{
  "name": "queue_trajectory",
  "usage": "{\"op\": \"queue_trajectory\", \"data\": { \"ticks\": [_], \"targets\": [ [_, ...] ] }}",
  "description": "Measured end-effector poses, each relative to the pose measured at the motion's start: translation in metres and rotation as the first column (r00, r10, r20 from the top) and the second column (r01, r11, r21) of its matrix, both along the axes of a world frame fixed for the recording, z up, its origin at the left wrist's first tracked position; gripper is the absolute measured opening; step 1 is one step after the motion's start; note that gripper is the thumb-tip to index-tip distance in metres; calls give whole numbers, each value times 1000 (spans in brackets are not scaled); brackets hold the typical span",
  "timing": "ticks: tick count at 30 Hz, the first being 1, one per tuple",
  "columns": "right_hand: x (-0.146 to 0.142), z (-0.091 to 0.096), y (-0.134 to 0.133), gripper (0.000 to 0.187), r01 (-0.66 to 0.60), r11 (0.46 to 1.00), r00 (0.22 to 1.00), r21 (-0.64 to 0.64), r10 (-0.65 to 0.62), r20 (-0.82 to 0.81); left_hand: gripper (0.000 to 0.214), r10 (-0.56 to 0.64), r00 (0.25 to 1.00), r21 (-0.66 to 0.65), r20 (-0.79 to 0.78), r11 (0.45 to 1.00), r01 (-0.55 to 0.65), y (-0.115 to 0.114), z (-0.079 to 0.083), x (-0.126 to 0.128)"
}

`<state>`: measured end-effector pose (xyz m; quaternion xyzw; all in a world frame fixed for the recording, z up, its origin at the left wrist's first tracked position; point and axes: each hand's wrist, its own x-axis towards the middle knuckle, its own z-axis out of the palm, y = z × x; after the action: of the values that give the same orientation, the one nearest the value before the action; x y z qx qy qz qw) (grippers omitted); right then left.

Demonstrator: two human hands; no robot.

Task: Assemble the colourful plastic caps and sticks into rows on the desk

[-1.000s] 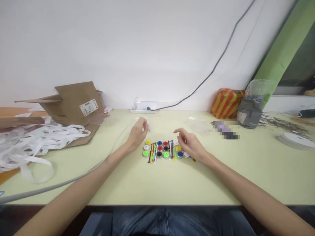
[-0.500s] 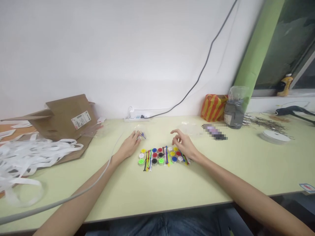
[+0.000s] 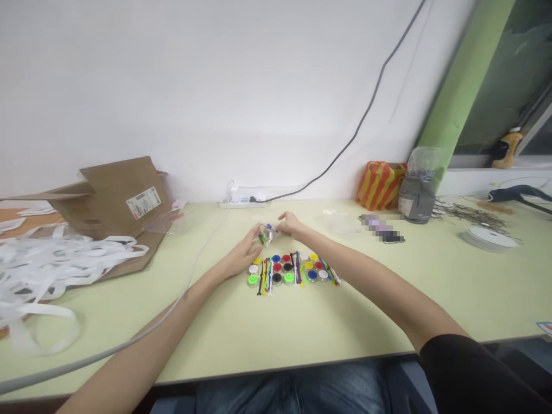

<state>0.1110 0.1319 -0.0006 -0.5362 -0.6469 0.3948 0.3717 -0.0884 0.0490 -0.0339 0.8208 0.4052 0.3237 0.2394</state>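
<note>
My left hand (image 3: 242, 256) reaches from the left to a small clear plastic bag (image 3: 265, 234) with blue, green and white pieces in it, its fingers closed at the bag's left side. My right hand (image 3: 292, 223) comes over from the right, fingers pinched at the bag's right edge near a blue piece. Nearer to me lie several small round clear pieces with coloured centres (image 3: 276, 278) in short rows. Between these groups are bundles of thin coloured plastic sticks (image 3: 297, 270). My right forearm passes beside the rightmost rows.
An open cardboard box (image 3: 114, 201) and a heap of white straps (image 3: 95, 259) are at left. A grey cable (image 3: 181, 299) crosses my left forearm. At the back are a power strip (image 3: 244, 197), a phone (image 3: 382, 229), a striped bag (image 3: 379, 184) and a white reel (image 3: 490, 238).
My right hand has moved left and away from me, from above the right rows to the plastic bag. The bag and my left hand have shifted slightly right in view.
</note>
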Motion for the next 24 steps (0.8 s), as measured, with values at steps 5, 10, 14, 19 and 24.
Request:
{"op": "queue_trajectory", "data": {
  "ticks": [5,10,14,19,24],
  "targets": [
    [28,28,15,40,26,999,996,-28,-28,-90,61,131,988,20,88,991,-133,3,3,-1],
    [62,79,19,41,-86,992,989,93,97,-112,54,256,963,57,84,964,-261,5,4,-4],
    [84,106,30,27,-180,963,981,200,192,-41,53,271,958,35,89,961,-275,5,4,-5],
    [100,125,45,10,-243,939,970,244,239,48,50,287,952,-1,105,957,-289,2,5,-4],
    [113,153,43,6,-245,901,967,359,203,152,49,292,949,-26,121,957,-290,-7,8,1]
  ]
}}
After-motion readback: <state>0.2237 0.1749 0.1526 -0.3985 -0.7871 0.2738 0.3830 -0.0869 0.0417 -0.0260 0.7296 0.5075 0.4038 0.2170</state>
